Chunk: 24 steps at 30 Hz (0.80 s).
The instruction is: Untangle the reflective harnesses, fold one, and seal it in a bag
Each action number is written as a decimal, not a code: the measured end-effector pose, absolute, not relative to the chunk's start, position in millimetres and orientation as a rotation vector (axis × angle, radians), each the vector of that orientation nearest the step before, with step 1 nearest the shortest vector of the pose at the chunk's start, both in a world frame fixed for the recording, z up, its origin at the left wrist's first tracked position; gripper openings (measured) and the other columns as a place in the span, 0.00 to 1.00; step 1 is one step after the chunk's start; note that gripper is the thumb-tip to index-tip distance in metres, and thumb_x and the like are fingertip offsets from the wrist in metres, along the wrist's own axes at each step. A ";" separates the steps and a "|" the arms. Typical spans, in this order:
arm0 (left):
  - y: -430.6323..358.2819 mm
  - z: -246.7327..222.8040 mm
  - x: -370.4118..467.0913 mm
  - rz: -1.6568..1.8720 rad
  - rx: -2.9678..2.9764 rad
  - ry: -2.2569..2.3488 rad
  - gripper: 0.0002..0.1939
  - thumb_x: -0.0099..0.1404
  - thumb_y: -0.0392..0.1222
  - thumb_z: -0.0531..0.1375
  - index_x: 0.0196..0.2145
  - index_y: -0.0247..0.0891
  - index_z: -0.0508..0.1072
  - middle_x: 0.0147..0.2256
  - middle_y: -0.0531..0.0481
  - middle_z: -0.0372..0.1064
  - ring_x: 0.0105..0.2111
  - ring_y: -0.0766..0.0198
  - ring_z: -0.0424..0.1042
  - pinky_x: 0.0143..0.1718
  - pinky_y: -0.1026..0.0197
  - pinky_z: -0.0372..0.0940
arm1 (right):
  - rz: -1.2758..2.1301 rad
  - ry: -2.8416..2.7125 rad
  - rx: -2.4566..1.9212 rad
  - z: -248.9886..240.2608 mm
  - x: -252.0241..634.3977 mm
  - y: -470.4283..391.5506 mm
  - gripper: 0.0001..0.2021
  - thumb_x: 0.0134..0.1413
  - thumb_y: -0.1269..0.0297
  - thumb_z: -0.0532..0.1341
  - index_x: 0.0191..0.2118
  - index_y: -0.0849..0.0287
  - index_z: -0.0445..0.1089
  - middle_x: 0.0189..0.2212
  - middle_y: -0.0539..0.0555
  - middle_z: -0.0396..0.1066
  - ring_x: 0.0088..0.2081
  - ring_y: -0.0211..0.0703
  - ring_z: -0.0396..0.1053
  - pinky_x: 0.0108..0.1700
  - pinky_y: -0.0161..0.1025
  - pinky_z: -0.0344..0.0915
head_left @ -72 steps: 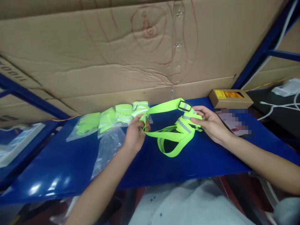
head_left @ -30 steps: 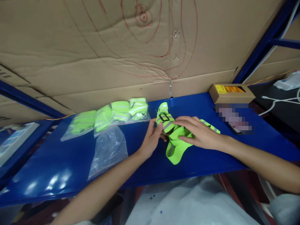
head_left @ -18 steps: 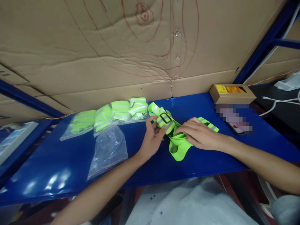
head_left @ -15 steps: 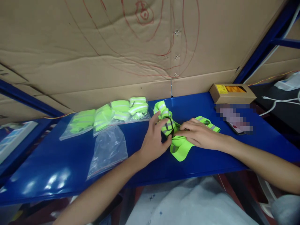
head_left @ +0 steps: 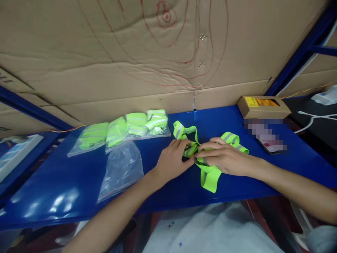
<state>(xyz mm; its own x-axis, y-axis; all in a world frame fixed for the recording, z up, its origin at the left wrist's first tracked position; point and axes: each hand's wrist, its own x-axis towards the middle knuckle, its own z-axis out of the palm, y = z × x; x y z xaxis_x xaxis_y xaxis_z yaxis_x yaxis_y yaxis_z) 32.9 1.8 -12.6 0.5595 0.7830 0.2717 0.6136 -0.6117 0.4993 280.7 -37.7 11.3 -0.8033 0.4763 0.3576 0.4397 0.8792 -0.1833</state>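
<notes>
On table (head_left: 76,175) | left hand (head_left: 175,158), right hand (head_left: 225,157): grip half-curled, holding one lime strap (head_left: 210,175) | four bagged straps (head_left: 116,133)

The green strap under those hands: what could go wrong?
The strap might tangle, because its loops stick out around the left hand and right hand. One loop lies near the front edge of the blue table, so a tug could pull it over. The clear bag lies close to the left forearm and might get bumped.

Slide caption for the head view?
Left hand and right hand handle a green strap on a blue table near bagged straps.
</notes>
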 end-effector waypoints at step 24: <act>2.3 3.1 24.4 0.792 2.500 1.222 0.10 0.72 0.42 0.54 0.48 0.42 0.71 0.33 0.54 0.78 0.28 0.62 0.76 0.30 0.62 0.61 | -0.192 -2.328 -1.056 -4.6 286.6 -32.9 0.15 0.75 0.57 0.55 0.38 0.61 0.70 0.27 0.52 0.72 0.31 0.44 0.71 0.44 0.42 0.62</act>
<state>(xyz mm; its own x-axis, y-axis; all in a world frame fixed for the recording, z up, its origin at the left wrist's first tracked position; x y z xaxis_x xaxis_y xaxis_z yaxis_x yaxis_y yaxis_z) 24.4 2.3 3.1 0.5010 0.7859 0.3623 0.6515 -0.6181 0.4399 286.6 -32.9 -4.6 -0.5257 0.6462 0.5533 0.7281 0.6781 -0.1002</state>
